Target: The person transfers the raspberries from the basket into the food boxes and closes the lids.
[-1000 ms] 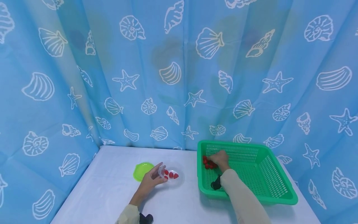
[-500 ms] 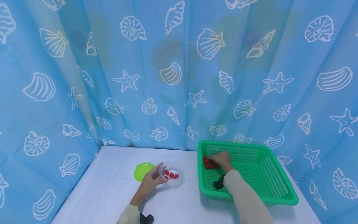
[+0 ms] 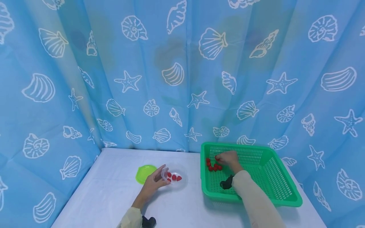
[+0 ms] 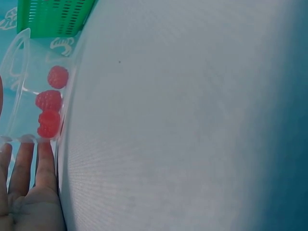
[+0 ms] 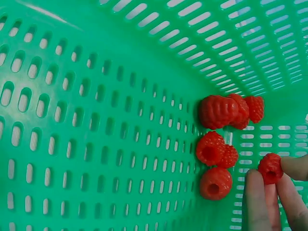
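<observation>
A clear plastic tub (image 3: 181,182) with several raspberries (image 3: 174,177) at its bottom stands on the white table. My left hand (image 3: 152,185) holds it from the left side, fingers and thumb around its wall; in the left wrist view the fingertips (image 4: 46,149) lie against the plastic. Inside the green basket (image 3: 253,190), my right hand (image 3: 229,159) pinches one raspberry (image 5: 271,168) between thumb and fingers. Several other raspberries (image 5: 215,187) lie clustered on the basket floor beside that hand, toward the basket's left end.
A lime-green lid (image 3: 145,174) lies on the white table (image 3: 114,186), just behind and left of the left hand. The basket's raised walls surround the right hand. A blue curtain (image 3: 182,79) with shell prints hangs behind the table.
My right hand has shifted slightly right and up from the raspberry cluster with one raspberry in its fingers, uncovering the others. The left hand and tub have stayed put.
</observation>
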`<action>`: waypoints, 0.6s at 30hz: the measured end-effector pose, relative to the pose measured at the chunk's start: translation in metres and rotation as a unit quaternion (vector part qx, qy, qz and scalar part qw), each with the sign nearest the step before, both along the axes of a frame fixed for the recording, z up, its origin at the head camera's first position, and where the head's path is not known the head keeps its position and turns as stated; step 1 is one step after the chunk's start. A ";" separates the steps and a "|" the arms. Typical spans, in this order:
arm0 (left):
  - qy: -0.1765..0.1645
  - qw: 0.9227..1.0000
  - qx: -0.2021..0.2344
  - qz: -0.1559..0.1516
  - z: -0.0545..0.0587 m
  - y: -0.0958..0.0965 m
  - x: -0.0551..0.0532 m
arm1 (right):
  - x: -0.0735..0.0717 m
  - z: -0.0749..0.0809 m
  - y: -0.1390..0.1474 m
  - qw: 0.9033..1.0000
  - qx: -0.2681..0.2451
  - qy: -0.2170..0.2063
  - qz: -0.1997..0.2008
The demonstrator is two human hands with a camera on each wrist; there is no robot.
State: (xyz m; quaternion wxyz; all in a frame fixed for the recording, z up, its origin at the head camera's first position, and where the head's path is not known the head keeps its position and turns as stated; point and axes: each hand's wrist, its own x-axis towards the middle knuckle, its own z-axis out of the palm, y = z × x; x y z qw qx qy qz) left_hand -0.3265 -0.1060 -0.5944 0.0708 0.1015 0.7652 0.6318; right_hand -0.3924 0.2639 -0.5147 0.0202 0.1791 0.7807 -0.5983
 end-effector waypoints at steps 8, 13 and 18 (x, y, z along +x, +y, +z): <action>0.001 1.000 0.000 0.003 -0.001 0.000 -0.002 | 0.000 0.004 0.002 0.995 -0.102 -0.003 -0.002; -0.004 1.000 0.001 0.000 -0.002 -0.001 -0.002 | -0.002 0.002 0.005 0.990 -0.138 0.000 -0.001; -0.005 1.000 0.005 -0.004 -0.004 -0.001 -0.002 | 0.000 -0.002 0.008 0.988 -0.155 0.017 0.009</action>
